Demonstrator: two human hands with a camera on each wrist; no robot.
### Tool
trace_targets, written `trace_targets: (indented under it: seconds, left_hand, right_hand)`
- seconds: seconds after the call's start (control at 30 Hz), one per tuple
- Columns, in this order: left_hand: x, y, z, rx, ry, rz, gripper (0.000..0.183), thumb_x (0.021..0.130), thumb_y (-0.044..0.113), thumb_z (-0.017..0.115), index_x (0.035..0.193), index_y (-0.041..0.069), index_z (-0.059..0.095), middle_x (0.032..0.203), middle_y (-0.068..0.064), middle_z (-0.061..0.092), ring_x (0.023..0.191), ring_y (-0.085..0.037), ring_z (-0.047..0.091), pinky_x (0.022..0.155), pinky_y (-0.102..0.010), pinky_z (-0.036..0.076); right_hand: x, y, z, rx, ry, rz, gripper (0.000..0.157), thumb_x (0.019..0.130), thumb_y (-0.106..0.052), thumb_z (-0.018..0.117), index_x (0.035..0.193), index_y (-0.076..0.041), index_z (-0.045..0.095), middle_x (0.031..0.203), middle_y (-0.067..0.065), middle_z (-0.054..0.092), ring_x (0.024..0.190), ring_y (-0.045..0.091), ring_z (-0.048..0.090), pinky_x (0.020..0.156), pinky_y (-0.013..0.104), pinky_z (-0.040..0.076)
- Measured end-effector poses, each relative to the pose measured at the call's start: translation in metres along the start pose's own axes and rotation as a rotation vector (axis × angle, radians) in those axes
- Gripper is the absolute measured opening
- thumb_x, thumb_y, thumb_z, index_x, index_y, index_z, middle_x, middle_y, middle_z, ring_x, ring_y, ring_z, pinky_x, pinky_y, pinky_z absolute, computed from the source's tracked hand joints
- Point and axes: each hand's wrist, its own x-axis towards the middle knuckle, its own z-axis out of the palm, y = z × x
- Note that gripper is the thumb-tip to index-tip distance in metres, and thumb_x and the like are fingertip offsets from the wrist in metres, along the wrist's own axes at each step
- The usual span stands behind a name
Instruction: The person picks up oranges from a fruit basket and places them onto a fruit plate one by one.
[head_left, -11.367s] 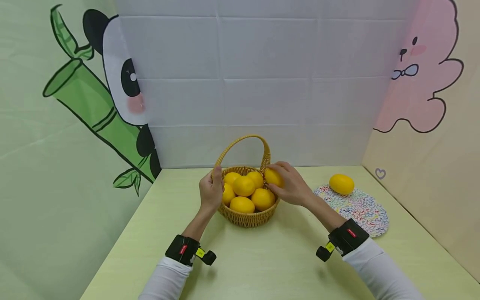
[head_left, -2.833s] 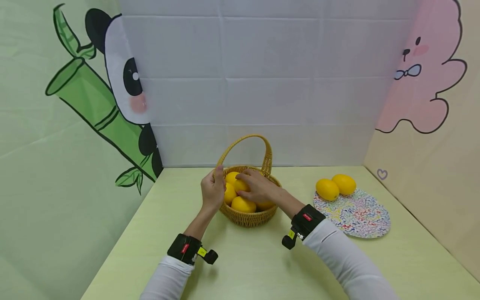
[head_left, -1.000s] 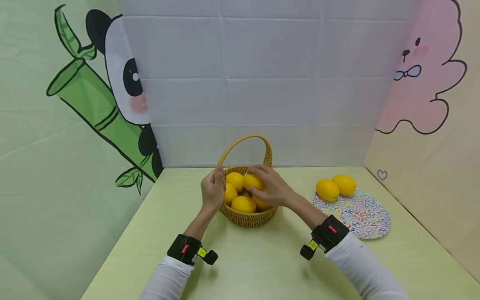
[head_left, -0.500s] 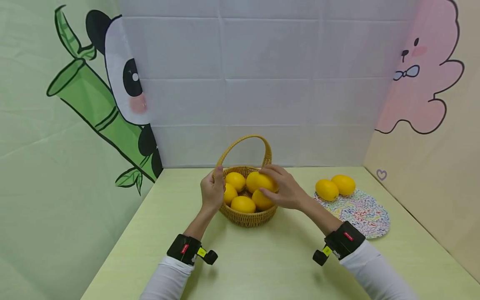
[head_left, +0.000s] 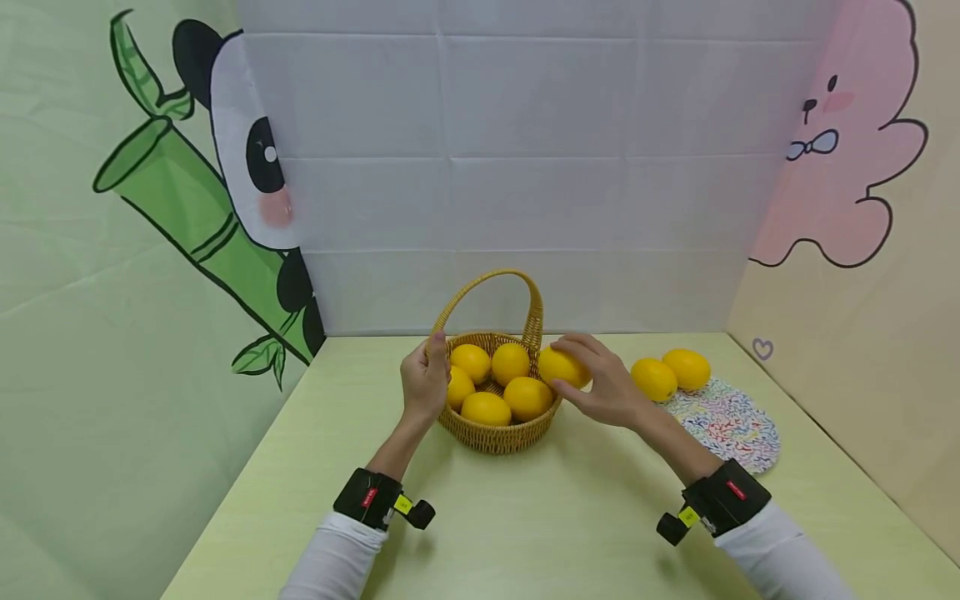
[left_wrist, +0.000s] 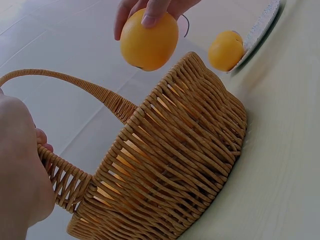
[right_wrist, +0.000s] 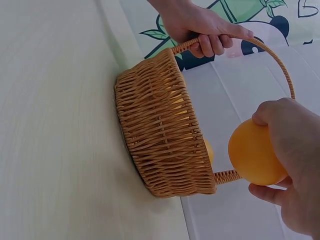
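A woven basket [head_left: 491,437] with an arched handle stands on the table, several lemons [head_left: 486,409] inside it. My left hand [head_left: 424,380] grips the left side of the handle, low down; the left wrist view shows its fingers curled round the weave. Just right of the basket's rim, my right hand [head_left: 603,383] holds one lemon [head_left: 562,367] between thumb and fingers. In the right wrist view this lemon [right_wrist: 254,154] is raised beside the basket's opening. Two more lemons [head_left: 654,380] rest at the back left of a speckled round mat [head_left: 731,425].
The pale table [head_left: 525,517] ends at a white back panel [head_left: 525,192]. Side panels with a panda [head_left: 240,167] and a pink bear [head_left: 847,167] flank it. My right forearm crosses in front of part of the mat.
My right hand has lifted a lemon out of the basket and carried it right, past the rim. Earlier, a second lemon came to lie on the mat. My left hand keeps its grip.
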Motion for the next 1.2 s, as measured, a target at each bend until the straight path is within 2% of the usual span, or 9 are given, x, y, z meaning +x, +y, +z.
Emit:
trace_targets:
  seconds: [0.43,0.73,0.97,1.07,1.17,1.2]
  left_hand:
    - [0.001,-0.003,0.002,0.010,0.020,0.014,0.051,0.111,0.019,0.048,0.061,0.010,0.040,0.046,0.006,0.035,0.035,-0.002,0.029,0.034,-0.016,0.021]
    - [0.001,-0.003,0.001,0.014,0.007,0.024,0.053,0.111,0.018,0.047,0.062,-0.001,0.040,0.047,0.001,0.034,0.036,-0.003,0.029,0.034,-0.015,0.021]
    - [0.001,-0.003,0.002,0.013,0.008,0.029,0.052,0.111,0.018,0.047,0.062,0.002,0.040,0.047,0.003,0.035,0.036,-0.003,0.029,0.034,-0.015,0.021]
    - [0.001,-0.003,0.001,0.018,0.012,0.028,0.052,0.111,0.019,0.047,0.062,0.006,0.040,0.047,0.003,0.035,0.036,-0.002,0.029,0.034,-0.015,0.021]
    - [0.001,-0.004,0.001,0.023,0.013,0.025,0.052,0.111,0.020,0.047,0.062,0.006,0.041,0.047,0.002,0.035,0.036,-0.001,0.029,0.034,-0.015,0.021]
    - [0.001,-0.005,0.001,0.023,0.014,0.024,0.052,0.111,0.020,0.047,0.062,0.006,0.041,0.047,0.002,0.036,0.036,-0.001,0.029,0.034,-0.015,0.021]
  right_hand:
    - [-0.018,0.008,-0.024,-0.032,0.065,0.018,0.055,0.084,-0.011,0.083,0.134,0.000,0.064,0.137,0.013,0.057,0.122,0.025,0.057,0.089,0.047,0.058]
    - [-0.034,0.020,-0.044,-0.079,0.076,0.081,0.056,0.083,-0.009,0.083,0.135,-0.002,0.063,0.139,0.011,0.056,0.121,0.024,0.057,0.089,0.048,0.058]
    - [-0.047,0.032,-0.072,-0.123,0.136,0.141,0.059,0.080,-0.004,0.083,0.135,0.000,0.062,0.139,0.015,0.055,0.118,0.030,0.057,0.085,0.051,0.058]
    - [-0.052,0.039,-0.084,-0.150,0.166,0.160,0.059,0.080,-0.002,0.083,0.135,0.001,0.061,0.139,0.017,0.055,0.114,0.030,0.058,0.086,0.032,0.056]
    - [-0.058,0.046,-0.095,-0.164,0.194,0.186,0.058,0.081,-0.001,0.082,0.135,0.002,0.061,0.138,0.018,0.056,0.111,0.030,0.058,0.087,0.010,0.045]
    - [-0.061,0.048,-0.098,-0.171,0.204,0.203,0.057,0.081,-0.001,0.082,0.134,0.002,0.061,0.137,0.018,0.056,0.111,0.031,0.057,0.086,0.007,0.042]
